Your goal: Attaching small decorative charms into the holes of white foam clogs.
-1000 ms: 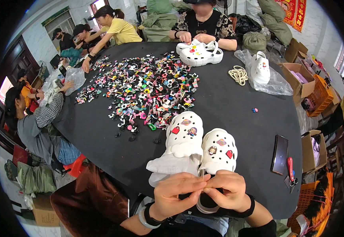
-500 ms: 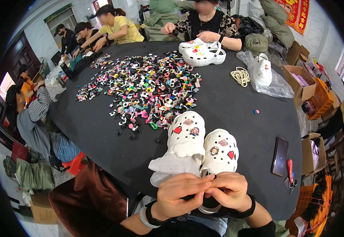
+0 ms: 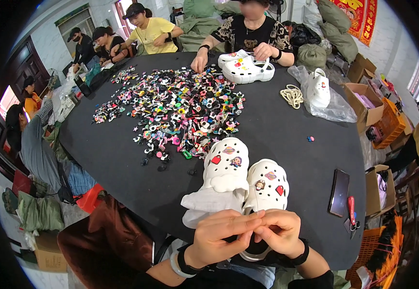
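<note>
My left hand and my right hand meet fingertip to fingertip over the heel of a white clog, both pinched closed. Anything between the fingers is hidden or too small to name. The clog carries a planet charm, a cartoon figure charm and a red charm. To its left stands the matching white clog, decorated alike, with translucent white wrapping at its heel. Wristbands circle both my wrists.
Beyond the clogs, a large heap of colourful shoe charms covers the dark table. On the right lie a phone, scissors and a cord coil. Across sits a person beside white clogs; others work at left.
The person across has reached down into the charm heap with one hand. The person in yellow has straightened up. My hands have hardly shifted, still pinched together.
</note>
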`<state>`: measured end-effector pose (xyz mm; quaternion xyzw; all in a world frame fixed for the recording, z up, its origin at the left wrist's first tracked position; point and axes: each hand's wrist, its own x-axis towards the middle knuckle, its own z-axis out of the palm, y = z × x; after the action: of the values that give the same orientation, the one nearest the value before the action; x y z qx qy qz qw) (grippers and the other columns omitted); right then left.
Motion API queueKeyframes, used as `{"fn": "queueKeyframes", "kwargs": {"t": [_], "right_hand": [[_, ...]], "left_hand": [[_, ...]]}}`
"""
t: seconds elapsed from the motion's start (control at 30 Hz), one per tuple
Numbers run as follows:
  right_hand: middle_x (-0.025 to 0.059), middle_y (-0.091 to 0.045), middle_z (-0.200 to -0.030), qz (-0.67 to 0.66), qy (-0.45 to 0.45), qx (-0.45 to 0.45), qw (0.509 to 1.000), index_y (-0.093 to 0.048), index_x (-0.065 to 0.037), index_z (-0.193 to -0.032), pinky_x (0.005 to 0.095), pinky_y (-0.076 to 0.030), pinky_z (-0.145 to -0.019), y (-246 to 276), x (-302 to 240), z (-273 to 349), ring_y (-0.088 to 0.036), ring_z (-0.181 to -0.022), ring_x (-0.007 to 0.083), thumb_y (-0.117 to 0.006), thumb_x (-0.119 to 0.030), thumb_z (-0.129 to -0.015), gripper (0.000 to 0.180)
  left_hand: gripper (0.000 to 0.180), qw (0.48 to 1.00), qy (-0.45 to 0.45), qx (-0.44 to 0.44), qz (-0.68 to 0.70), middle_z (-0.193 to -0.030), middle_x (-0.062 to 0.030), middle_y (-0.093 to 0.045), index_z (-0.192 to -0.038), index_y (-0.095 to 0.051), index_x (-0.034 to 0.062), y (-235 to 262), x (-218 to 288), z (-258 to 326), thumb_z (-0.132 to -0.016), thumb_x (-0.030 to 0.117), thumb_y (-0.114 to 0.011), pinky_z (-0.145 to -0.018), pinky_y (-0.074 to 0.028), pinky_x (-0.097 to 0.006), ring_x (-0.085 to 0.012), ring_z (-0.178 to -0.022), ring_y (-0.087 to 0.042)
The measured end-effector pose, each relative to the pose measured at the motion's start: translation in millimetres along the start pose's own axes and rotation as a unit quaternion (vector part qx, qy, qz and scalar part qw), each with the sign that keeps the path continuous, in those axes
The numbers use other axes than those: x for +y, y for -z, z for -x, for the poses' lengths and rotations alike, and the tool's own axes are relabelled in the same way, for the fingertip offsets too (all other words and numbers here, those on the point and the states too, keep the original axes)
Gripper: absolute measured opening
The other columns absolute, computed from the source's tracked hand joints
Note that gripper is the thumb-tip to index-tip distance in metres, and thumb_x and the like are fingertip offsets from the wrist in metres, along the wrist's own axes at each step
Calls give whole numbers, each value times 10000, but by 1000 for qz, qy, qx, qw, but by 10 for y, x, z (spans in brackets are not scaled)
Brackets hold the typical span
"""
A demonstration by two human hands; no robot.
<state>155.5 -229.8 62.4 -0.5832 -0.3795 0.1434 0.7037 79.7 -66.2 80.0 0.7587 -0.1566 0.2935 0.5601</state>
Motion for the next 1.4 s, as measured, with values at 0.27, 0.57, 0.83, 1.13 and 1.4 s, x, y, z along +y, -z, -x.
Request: {"fn": "queueKeyframes", "kwargs": {"t": [0.27, 0.57, 0.83, 1.13, 1.4], "right_hand": [[97, -665, -765, -30, 3, -3, 1000, -671, 39, -915, 208, -464, -529, -13, 1, 15, -631, -600, 105, -642, 6, -855, 75], [90, -654, -701, -17, 2, -9, 1000, -678, 39, -914, 219, -453, -530, 5, -1, 9, -621, -586, 118, -643, -2, -850, 84], [92, -651, -711, -26, 12, -6, 1000, -684, 42, -921, 218, -446, -532, 12, 8, -1, -615, -608, 122, -639, -6, -856, 91], [91, -651, -747, -53, 0, 5, 999, -679, 45, -928, 213, -443, -533, -4, -13, 10, -612, -615, 115, -629, 3, -868, 88], [114, -656, -792, -54, -13, 3, 998, -670, 57, -933, 215, -485, -566, -25, -36, 9, -642, -657, 133, -619, 2, -877, 94]], "left_hand": [[330, 999, 28, -13, 31, -1072, -183, -681, -1039, -689, -18, 17, 10, 28, -723, -93, -631, -602, -495, -288, -212, -677, -634], [327, 997, 45, -21, 59, -1081, -187, -677, -1055, -684, -24, 26, 14, 29, -738, -82, -633, -618, -493, -288, -209, -700, -640], [304, 998, 45, -23, 46, -1099, -169, -676, -1069, -680, -26, 9, -3, 34, -769, -32, -633, -605, -480, -286, -199, -675, -625], [288, 1000, -3, -1, 5, -1073, -156, -687, -1060, -686, -11, -35, -36, 12, -774, -12, -652, -569, -479, -282, -200, -626, -609], [348, 997, 64, -33, -29, -1038, -157, -697, -1126, -663, -1, 26, 15, 19, -784, -46, -627, -604, -486, -265, -190, -661, -620]]}}
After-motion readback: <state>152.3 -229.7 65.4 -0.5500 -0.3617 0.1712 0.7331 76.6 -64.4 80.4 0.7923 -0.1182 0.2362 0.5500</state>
